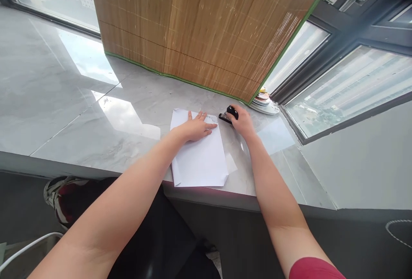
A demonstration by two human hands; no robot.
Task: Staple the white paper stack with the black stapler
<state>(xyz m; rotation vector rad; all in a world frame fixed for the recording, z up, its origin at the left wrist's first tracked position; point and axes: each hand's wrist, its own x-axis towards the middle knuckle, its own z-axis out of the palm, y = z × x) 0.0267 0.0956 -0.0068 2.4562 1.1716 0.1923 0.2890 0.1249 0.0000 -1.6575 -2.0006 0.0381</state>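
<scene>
A white sheet of paper (pixel 202 163), folded along its left side and lower edge, lies on the grey sill near its front edge. My left hand (pixel 197 128) rests flat on the upper part, fingers spread. Small dark print shows at the paper's top right corner, beside my fingers. Just right of that corner, my right hand (pixel 242 121) is closed around a black stapler (pixel 229 115). The stapler's front end points left toward the paper, with a small gap between them. My palm hides part of the stapler.
A bamboo mat (pixel 206 25) with green edging stands behind the paper. A stack of small items on a plate (pixel 268 108) sits at the mat's right corner. Dark-framed windows (pixel 354 90) rise on the right. A shoe (pixel 58 197) shows below the sill at left.
</scene>
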